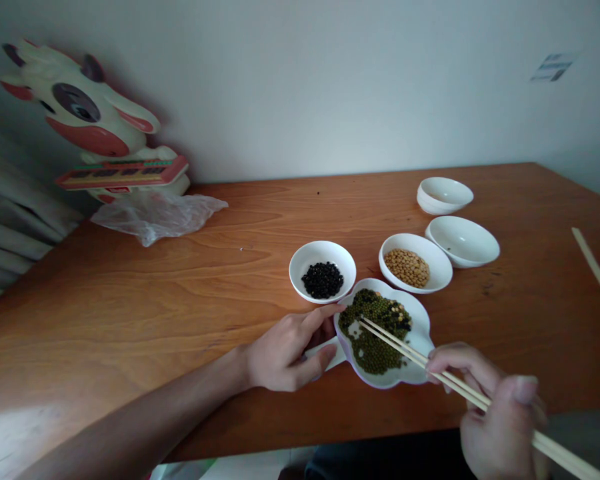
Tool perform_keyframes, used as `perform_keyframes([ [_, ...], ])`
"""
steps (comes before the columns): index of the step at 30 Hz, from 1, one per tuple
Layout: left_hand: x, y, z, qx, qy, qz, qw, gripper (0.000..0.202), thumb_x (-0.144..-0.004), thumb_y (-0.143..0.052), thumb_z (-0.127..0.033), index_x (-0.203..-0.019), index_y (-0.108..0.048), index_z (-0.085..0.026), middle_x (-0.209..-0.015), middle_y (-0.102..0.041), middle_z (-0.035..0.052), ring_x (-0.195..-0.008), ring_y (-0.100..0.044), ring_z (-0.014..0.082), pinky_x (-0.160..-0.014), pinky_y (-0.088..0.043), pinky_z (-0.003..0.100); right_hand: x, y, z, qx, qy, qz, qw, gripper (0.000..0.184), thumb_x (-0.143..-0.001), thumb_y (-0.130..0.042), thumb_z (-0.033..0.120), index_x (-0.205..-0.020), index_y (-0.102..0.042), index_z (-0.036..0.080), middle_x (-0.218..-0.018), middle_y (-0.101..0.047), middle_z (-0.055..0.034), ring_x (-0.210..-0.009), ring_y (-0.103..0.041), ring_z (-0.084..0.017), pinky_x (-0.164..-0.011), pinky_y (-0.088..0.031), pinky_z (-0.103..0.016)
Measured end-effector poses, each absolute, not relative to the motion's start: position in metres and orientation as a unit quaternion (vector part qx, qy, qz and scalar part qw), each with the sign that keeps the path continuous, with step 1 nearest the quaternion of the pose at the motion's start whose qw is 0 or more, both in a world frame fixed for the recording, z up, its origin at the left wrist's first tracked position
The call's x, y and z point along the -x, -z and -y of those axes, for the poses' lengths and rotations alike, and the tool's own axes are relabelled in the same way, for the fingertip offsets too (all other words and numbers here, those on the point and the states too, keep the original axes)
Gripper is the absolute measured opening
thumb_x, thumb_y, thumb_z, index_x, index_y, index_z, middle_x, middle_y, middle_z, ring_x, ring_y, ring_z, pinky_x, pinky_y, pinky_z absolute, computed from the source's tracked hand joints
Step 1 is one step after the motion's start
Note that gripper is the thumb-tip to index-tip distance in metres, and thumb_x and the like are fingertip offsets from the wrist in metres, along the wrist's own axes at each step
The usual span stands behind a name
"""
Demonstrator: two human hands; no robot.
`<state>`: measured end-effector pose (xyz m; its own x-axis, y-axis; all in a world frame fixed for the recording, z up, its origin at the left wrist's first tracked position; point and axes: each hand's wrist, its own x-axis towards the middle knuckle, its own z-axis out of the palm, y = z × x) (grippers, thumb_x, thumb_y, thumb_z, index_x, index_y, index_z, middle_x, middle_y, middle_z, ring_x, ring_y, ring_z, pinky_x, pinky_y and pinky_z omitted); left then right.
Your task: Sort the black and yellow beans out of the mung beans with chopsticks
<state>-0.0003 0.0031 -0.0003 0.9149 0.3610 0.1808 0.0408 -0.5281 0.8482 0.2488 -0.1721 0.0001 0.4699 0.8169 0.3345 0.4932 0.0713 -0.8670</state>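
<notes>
**Small beans, slippery for sticks**

The right hand (495, 413) is closed around the chopsticks (405, 348), whose tips lie in the mixed beans (375, 350) of the flower-shaped dish (423, 320). The left hand (285, 353) grips the dish's rim. The beans look hard, smooth and light, likely to roll. It is best to pinch one across its middle.

No text, number or brand can be read anywhere in this view. A small label (553, 67) is stuck on the wall high above the table's (180, 280) far right corner. It shows blue-grey stripes that may be printed lines, too blurred to make out. At the table's far left corner stands a cow-shaped toy (80, 107) holding a red and green panel (123, 172). The panel has rows of small dark marks, too small to tell as letters or digits.
</notes>
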Motion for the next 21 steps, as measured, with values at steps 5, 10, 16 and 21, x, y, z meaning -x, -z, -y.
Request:
perform_keyframes([
  [5, 0.001, 0.001, -0.003, -0.858, -0.169, -0.123, 0.470, 0.063, -0.100, -0.055, -0.023, -0.157, -0.030, -0.016, -0.093, -0.064, 0.0047, -0.077, -0.061, 0.0165, -0.068, -0.051, 0.029, -0.250, 0.000, 0.173, 0.679, -0.138, 0.481, 0.537, 0.079, -0.107, -0.013, 0.060, -0.075, -0.074, 0.022, -0.075, -0.074, -0.0068, -0.070, -0.069, -0.022, -0.060, -0.050, -0.033],
  [10, 0.000, 0.000, -0.003, -0.857, -0.174, -0.118, 0.471, 0.062, -0.101, -0.054, -0.024, -0.158, -0.030, -0.018, -0.092, -0.064, 0.0045, -0.075, -0.061, 0.0161, -0.066, -0.051, 0.029, -0.251, -0.001, 0.182, 0.674, -0.164, 0.432, 0.577, 0.081, -0.105, -0.013, 0.066, -0.075, -0.075, 0.023, -0.084, -0.075, -0.0097, -0.086, -0.070, -0.028, -0.070, -0.052, -0.037],
  [16, 0.001, 0.001, -0.003, -0.861, -0.167, -0.121, 0.466, 0.065, -0.099, -0.055, -0.023, -0.159, -0.030, -0.018, -0.096, -0.065, 0.0062, -0.074, -0.061, 0.0158, -0.066, -0.051, 0.028, -0.235, -0.024, 0.161, 0.676, -0.121, 0.413, 0.598, 0.085, -0.101, -0.011, 0.073, -0.070, -0.072, 0.023, -0.081, -0.070, -0.0117, -0.084, -0.068, -0.029, -0.068, -0.054, -0.038],
  [21, 0.002, 0.002, -0.003, -0.860, -0.170, -0.124, 0.466, 0.064, -0.100, -0.054, -0.024, -0.159, -0.030, -0.018, -0.098, -0.067, 0.0067, -0.074, -0.062, 0.0160, -0.067, -0.052, 0.029, -0.230, -0.026, 0.159, 0.658, -0.138, 0.422, 0.609, 0.085, -0.101, -0.013, 0.074, -0.070, -0.073, 0.022, -0.078, -0.072, -0.0109, -0.079, -0.069, -0.028, -0.063, -0.054, -0.036],
])
